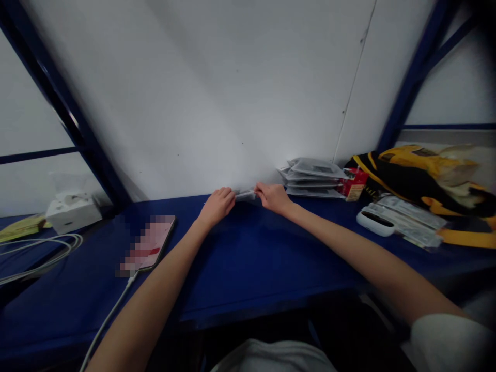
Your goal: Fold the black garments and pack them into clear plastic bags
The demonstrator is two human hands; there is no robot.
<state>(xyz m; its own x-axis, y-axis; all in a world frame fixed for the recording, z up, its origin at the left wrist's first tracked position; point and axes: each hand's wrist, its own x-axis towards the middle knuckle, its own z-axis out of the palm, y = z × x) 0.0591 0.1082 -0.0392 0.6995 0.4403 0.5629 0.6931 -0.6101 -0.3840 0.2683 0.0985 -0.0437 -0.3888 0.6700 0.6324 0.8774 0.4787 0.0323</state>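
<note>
Holding a pale, flat packet [244,196] at the middle of the far edge of the table [251,268], the left grip [219,203] and right grip [272,196] close on opposite ends; stacked pouches [315,179] lie along that edge, farther right.

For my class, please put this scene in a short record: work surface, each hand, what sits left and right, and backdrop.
Surface: blue table
Left hand: holds the left end of a small pale item, partly hidden
Right hand: pinches its right end
Left side: phone with white cable plugged in; white box
Right side: stack of flat packets; red box; white oval case
Backdrop: white wall
</note>
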